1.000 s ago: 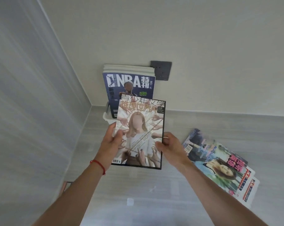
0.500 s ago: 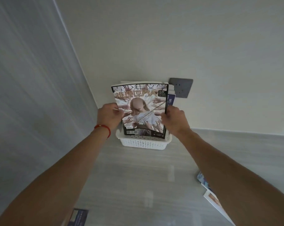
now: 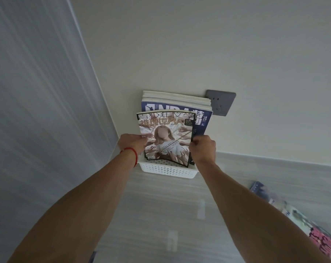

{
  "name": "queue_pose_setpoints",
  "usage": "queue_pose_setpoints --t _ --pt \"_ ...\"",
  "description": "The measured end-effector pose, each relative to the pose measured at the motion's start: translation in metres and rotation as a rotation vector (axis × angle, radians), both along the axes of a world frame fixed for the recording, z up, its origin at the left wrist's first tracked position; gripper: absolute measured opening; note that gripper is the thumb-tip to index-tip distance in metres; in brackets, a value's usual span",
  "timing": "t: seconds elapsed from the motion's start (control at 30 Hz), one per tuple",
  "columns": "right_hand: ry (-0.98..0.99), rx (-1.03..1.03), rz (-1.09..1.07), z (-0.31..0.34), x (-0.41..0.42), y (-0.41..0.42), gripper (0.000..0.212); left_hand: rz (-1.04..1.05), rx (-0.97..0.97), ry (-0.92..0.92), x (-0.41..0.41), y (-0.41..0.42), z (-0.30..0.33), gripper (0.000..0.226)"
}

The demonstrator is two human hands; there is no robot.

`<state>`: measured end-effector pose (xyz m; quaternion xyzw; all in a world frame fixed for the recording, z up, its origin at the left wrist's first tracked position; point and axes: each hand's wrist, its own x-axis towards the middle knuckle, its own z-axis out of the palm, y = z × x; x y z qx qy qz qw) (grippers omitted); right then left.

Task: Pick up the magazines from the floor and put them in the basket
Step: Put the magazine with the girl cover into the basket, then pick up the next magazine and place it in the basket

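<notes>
A white perforated basket stands on the floor against the wall. Several magazines stand upright in it, the front one of that stack a blue NBA issue. In front of that stack, a magazine with a blond figure on its cover stands upright with its bottom edge inside the basket. My left hand grips its left edge and my right hand grips its right edge.
More magazines lie on the grey floor at the right, blurred. A dark wall socket sits behind the basket. A grey panelled wall closes the left side. A dark corner of something shows at the bottom edge.
Both hands carried the magazine from above the floor forward to the basket and lowered it in front of the NBA issue. The view swung towards the wall.
</notes>
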<state>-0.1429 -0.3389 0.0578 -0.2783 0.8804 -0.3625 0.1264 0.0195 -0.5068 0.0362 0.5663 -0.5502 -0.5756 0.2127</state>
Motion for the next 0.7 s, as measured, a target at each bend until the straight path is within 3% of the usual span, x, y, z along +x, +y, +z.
queue_pose_setpoints --t 0.03,0.13,0.3,0.37,0.47,0.57,0.63,0.7 --pt "-0.016 -0.004 -0.015 -0.003 0.000 -0.001 0.024 0.007 -0.010 -0.006 -0.002 -0.001 -0.001 0.007" --pt "-0.115 -0.017 -0.018 -0.010 0.001 -0.001 0.023 0.207 -0.026 -0.081 -0.008 0.002 0.002 0.040" --pt "-0.185 -0.137 0.051 -0.017 0.004 0.010 0.024 0.268 -0.167 -0.078 -0.009 0.012 0.001 0.021" --pt "-0.203 -0.230 0.025 -0.024 0.011 0.027 0.042 0.310 -0.253 -0.146 -0.002 0.022 0.003 0.020" --pt "0.018 -0.286 -0.073 -0.044 0.021 0.084 0.057 0.342 -0.371 -0.100 0.012 0.063 0.002 0.022" --pt "0.213 0.021 -0.231 -0.077 0.008 0.170 0.065 0.069 -0.541 -0.081 0.026 0.137 -0.017 0.032" --pt "0.108 0.334 -0.262 -0.098 -0.011 0.231 0.073 -0.149 -0.571 -0.144 0.028 0.191 -0.031 0.035" --pt "0.037 0.564 -0.160 -0.116 -0.025 0.279 0.079 -0.321 -0.538 -0.227 0.023 0.239 -0.044 0.037"
